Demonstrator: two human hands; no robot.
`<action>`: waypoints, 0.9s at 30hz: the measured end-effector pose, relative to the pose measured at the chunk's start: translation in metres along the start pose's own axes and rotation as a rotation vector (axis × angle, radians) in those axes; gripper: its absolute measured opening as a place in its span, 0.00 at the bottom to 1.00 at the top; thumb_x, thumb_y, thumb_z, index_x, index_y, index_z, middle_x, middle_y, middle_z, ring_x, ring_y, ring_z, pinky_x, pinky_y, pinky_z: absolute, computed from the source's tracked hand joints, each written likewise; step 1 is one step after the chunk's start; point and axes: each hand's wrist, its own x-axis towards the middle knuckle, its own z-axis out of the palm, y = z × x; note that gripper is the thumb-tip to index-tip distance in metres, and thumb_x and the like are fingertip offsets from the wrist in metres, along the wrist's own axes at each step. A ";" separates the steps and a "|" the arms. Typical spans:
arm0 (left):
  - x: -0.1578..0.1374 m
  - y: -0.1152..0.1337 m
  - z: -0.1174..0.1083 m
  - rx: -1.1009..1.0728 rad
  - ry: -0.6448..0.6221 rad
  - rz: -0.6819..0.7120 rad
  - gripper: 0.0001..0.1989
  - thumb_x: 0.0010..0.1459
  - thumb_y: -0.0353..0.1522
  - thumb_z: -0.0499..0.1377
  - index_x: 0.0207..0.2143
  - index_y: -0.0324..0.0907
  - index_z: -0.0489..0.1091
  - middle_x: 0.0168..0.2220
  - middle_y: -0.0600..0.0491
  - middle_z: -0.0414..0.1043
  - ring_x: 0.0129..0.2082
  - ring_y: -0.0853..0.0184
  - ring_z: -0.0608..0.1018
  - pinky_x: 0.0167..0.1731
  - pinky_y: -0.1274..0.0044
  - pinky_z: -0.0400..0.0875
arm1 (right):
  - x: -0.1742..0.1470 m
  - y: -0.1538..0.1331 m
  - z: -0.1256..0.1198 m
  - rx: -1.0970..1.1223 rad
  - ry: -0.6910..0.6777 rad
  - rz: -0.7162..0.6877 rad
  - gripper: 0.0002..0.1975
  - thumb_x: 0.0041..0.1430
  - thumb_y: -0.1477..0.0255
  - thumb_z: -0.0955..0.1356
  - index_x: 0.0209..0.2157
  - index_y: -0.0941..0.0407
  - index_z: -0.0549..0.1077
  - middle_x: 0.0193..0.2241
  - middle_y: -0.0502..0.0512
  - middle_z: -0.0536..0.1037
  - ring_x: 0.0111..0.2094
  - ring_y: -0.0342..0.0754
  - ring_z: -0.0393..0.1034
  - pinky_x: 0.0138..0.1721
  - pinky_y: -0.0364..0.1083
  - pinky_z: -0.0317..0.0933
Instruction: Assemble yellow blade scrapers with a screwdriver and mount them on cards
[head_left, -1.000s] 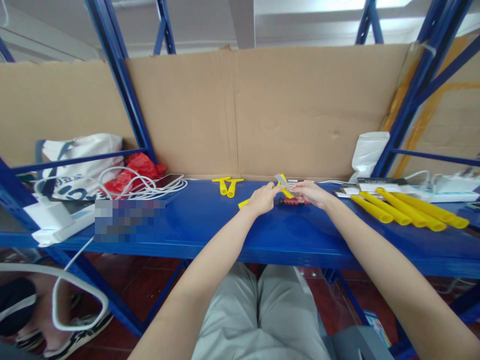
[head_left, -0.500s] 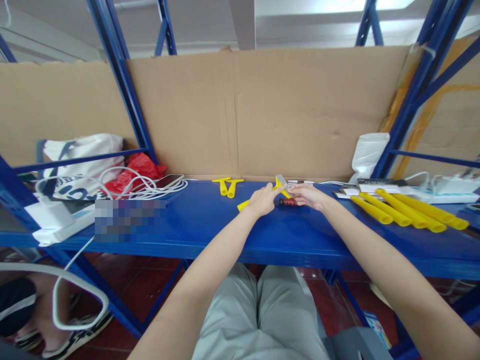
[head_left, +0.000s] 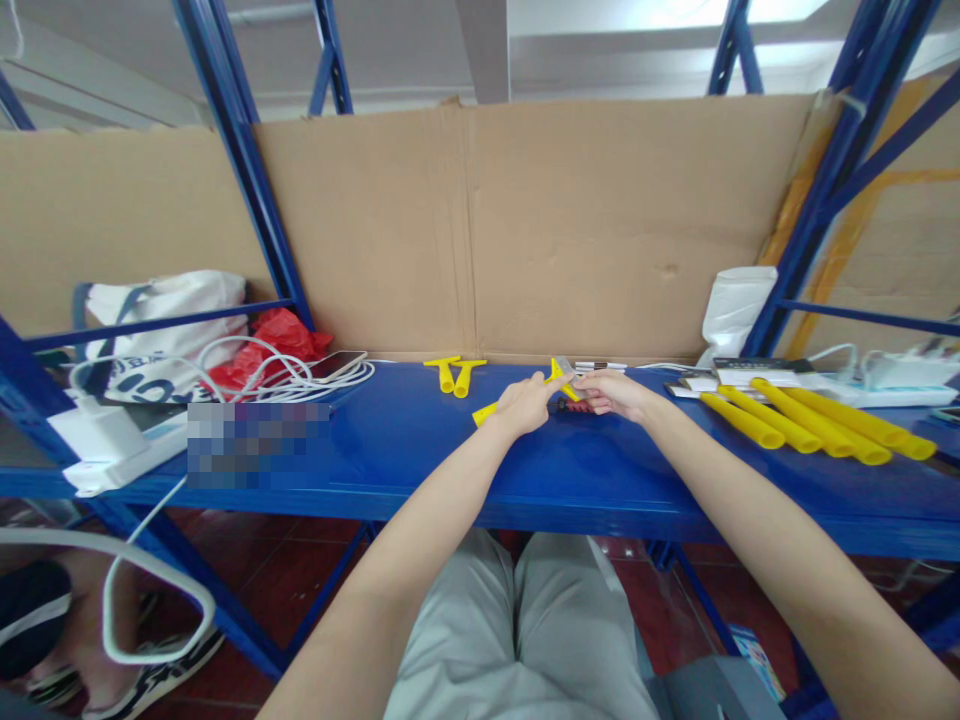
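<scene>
My left hand [head_left: 527, 403] is closed around a yellow T-shaped scraper [head_left: 484, 413], whose handle end sticks out on the left and whose wide head points right. My right hand [head_left: 609, 392] pinches a thin greyish plate, perhaps a blade [head_left: 565, 367], against the scraper's head. Its exact seat there is too small to make out. Under the hands lies a screwdriver [head_left: 564, 406] with a dark red and black handle, partly hidden by my right fingers. Two more yellow T-shaped scrapers [head_left: 464, 377] rest side by side near the cardboard wall.
Several yellow tubes [head_left: 796, 417] lie at the right of the blue table [head_left: 420, 455]. Behind them stand a white pouch [head_left: 739, 312] and small boxes. White cables [head_left: 330, 378], a red bag [head_left: 283, 340] and a power strip [head_left: 127, 462] occupy the left. A cardboard wall [head_left: 585, 220] closes the back.
Both hands stay almost in place with the scraper. The plate has tilted or shifted slightly at the scraper's head, and the right fingers cover a bit more of the screwdriver.
</scene>
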 end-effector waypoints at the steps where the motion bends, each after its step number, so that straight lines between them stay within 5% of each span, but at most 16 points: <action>1: 0.000 0.000 0.001 -0.008 0.005 0.005 0.31 0.59 0.25 0.48 0.63 0.54 0.51 0.44 0.49 0.66 0.39 0.64 0.76 0.39 0.74 0.70 | 0.000 0.000 0.000 -0.007 0.002 0.000 0.16 0.47 0.72 0.71 0.21 0.56 0.58 0.11 0.38 0.52 0.12 0.32 0.42 0.16 0.38 0.35; 9: 0.003 -0.005 0.007 -0.062 0.048 -0.030 0.25 0.62 0.29 0.48 0.62 0.52 0.54 0.45 0.49 0.67 0.41 0.64 0.76 0.40 0.75 0.69 | 0.002 0.000 -0.002 -0.098 0.094 -0.081 0.13 0.51 0.70 0.69 0.21 0.56 0.61 0.11 0.39 0.51 0.12 0.34 0.40 0.15 0.38 0.36; 15: 0.003 -0.007 0.005 -0.102 0.032 -0.061 0.24 0.63 0.29 0.47 0.61 0.50 0.55 0.46 0.47 0.68 0.43 0.60 0.76 0.42 0.72 0.69 | 0.019 0.010 -0.038 -0.772 0.579 -0.392 0.09 0.49 0.81 0.66 0.19 0.56 0.67 0.19 0.51 0.70 0.24 0.42 0.63 0.29 0.42 0.56; 19: 0.004 -0.008 0.006 -0.089 0.042 -0.048 0.25 0.63 0.29 0.47 0.62 0.49 0.54 0.46 0.48 0.69 0.42 0.61 0.76 0.41 0.73 0.69 | 0.028 0.022 -0.058 -1.000 0.518 -0.298 0.08 0.47 0.81 0.66 0.20 0.56 0.71 0.23 0.53 0.74 0.28 0.46 0.68 0.32 0.42 0.58; 27: 0.004 -0.007 0.003 -0.057 -0.028 -0.062 0.26 0.63 0.30 0.46 0.63 0.51 0.51 0.48 0.49 0.67 0.44 0.62 0.75 0.43 0.74 0.69 | 0.045 0.032 -0.066 -1.072 0.476 -0.282 0.04 0.49 0.73 0.68 0.27 0.56 0.77 0.24 0.52 0.77 0.27 0.45 0.70 0.30 0.41 0.59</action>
